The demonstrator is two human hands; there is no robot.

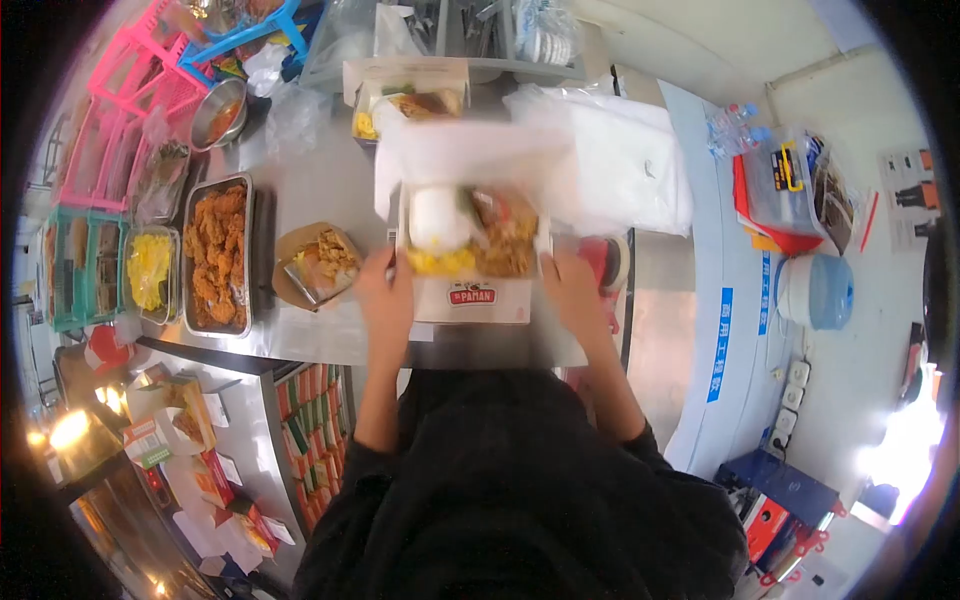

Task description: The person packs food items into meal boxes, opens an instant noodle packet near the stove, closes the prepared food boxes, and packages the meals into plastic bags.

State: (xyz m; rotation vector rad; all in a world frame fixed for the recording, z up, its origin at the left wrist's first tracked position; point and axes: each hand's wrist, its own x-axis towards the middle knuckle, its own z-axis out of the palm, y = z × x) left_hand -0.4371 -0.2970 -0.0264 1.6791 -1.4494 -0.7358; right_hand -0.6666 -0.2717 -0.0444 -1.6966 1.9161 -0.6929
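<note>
An open cardboard meal box with a red label on its front stands at the table's near edge, its lid raised at the back. In it are white rice, yellow shredded food and browned pieces of food. My left hand grips the box's left side, and my right hand grips its right side. The lid is blurred. Behind it sits a second open meal box with similar food. Left of my left hand is a brown paper tray holding food and a small packet.
A metal pan of fried chicken and a container of yellow shreds are at the left, near a metal bowl and pink baskets. White plastic bags lie at the right. A grey cutlery bin is at the back.
</note>
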